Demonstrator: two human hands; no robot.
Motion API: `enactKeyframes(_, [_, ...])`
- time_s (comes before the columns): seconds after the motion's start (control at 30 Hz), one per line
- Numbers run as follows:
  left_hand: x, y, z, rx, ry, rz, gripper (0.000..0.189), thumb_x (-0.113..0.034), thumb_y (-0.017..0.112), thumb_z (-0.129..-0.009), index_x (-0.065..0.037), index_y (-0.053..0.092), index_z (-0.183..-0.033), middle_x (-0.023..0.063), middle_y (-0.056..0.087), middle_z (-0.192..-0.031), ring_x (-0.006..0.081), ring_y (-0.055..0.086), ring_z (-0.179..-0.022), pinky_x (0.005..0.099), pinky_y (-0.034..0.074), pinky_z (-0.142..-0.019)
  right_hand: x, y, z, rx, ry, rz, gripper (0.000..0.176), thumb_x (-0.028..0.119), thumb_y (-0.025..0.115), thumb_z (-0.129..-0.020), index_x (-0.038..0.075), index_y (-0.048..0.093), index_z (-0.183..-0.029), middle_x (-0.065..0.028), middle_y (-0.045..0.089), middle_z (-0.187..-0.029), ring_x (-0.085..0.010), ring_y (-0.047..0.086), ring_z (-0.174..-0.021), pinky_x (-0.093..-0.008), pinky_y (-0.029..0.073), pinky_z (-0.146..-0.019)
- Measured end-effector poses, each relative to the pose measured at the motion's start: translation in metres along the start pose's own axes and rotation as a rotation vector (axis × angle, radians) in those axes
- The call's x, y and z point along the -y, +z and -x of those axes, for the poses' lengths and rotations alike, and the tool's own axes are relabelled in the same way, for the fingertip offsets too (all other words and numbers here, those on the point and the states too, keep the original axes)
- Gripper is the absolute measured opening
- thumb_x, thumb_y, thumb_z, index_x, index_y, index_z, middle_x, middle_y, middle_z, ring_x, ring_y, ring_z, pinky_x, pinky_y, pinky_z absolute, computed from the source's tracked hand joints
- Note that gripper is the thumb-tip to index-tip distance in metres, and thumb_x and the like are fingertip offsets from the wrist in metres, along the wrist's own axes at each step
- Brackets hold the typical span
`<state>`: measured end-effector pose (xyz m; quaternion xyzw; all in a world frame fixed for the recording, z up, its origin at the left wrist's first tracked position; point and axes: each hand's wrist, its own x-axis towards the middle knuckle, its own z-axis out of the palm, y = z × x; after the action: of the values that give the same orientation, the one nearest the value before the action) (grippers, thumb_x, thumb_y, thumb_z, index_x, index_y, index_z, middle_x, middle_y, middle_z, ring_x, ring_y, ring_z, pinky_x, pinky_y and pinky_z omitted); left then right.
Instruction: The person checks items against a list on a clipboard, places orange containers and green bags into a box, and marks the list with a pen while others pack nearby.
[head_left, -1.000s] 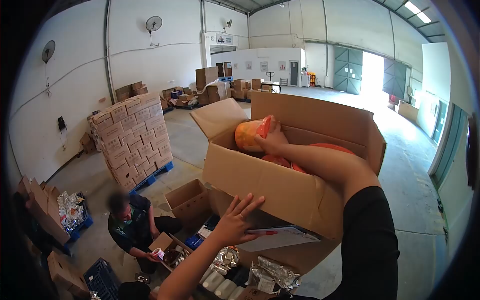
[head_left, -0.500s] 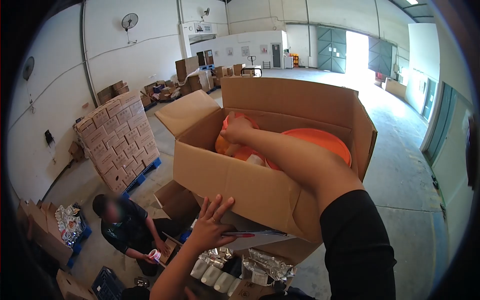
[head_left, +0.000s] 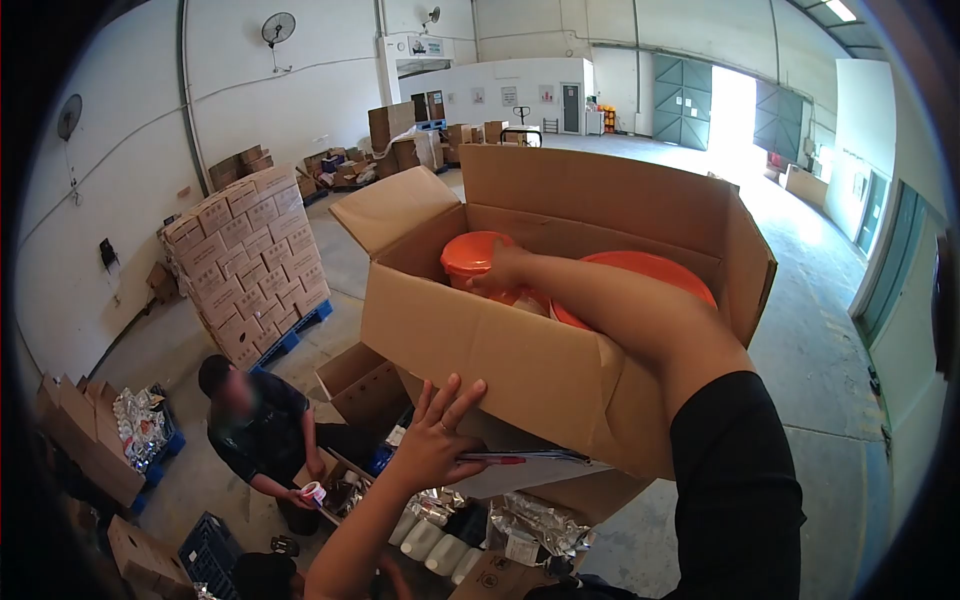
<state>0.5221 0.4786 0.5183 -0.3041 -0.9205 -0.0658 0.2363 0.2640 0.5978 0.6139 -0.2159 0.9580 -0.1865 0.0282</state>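
Right hand point(head_left: 503, 268) at orange tub point(head_left: 466, 252), open carton point(head_left: 480, 350), left hand point(head_left: 432, 446) outside

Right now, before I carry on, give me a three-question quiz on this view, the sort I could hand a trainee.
1. Multiple choice: which hand is at the smaller orange tub inside the open cardboard box? A) left B) right
2. True or false: the other hand is inside that box too.
3. Short answer: what colour is the pallet under the stacked cartons?

Key:
1. B, the right hand.
2. False; the left hand has its fingers against the box's outside.
3. Blue.
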Motion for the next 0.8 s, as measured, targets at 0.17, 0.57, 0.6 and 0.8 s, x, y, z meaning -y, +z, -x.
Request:
enactKeyframes(0.17, [0.0, 0.003, 0.0, -0.029, -0.006, 0.016, 0.023, -0.038, 0.068, -0.058, -0.018, 0.068, -0.07, 0.0104, 0.021, -0.139, 0.0339, 0.009, -0.13, 0.0504, 0.006, -0.104, 0.002, -0.009, 0.003, -0.021, -0.055, 0.374, 0.095, 0.066, 0.057, -0.064, -0.002, 0.031, -0.125, -0.0161, 0.056, -0.107, -0.0282, 0.057, -0.095, -0.036, 0.046, -0.076])
enactKeyframes(0.57, [-0.012, -0.012, 0.0, -0.039, 0.001, 0.071, 0.024, -0.03, 0.069, -0.056, -0.01, 0.066, -0.07, 0.0138, 0.019, -0.14, 0.0369, 0.01, -0.13, 0.0477, 0.016, -0.104, 0.049, -0.069, 0.017, 0.121, -0.239, 0.815, 0.065, 0.063, 0.056, -0.067, 0.009, 0.062, -0.103, -0.0079, 0.058, -0.107, -0.0225, 0.055, -0.1, -0.034, 0.043, -0.082])
enactKeyframes(0.6, [-0.015, -0.015, 0.002, -0.065, 0.014, 0.079, 0.026, -0.028, 0.07, -0.055, -0.007, 0.065, -0.067, 0.0151, 0.018, -0.14, 0.0381, 0.01, -0.13, 0.047, 0.02, -0.103, 0.053, -0.075, -0.008, 0.105, -0.281, 0.806, 0.063, 0.06, 0.056, -0.069, 0.009, 0.061, -0.104, -0.01, 0.058, -0.107, -0.0248, 0.056, -0.097, -0.0338, 0.043, -0.083])
enactKeyframes(0.8, [-0.044, -0.049, 0.034, -0.044, -0.127, 0.052, 0.018, -0.023, 0.069, -0.055, -0.009, 0.064, -0.066, 0.008, 0.019, -0.141, 0.0323, 0.017, -0.128, 0.0478, 0.028, -0.098, 0.131, -0.129, 0.197, -0.274, -0.732, 0.707, 0.031, 0.034, 0.05, -0.081, 0.004, 0.059, -0.088, -0.0188, 0.059, -0.09, -0.0299, 0.056, -0.085, -0.0399, 0.044, -0.072])
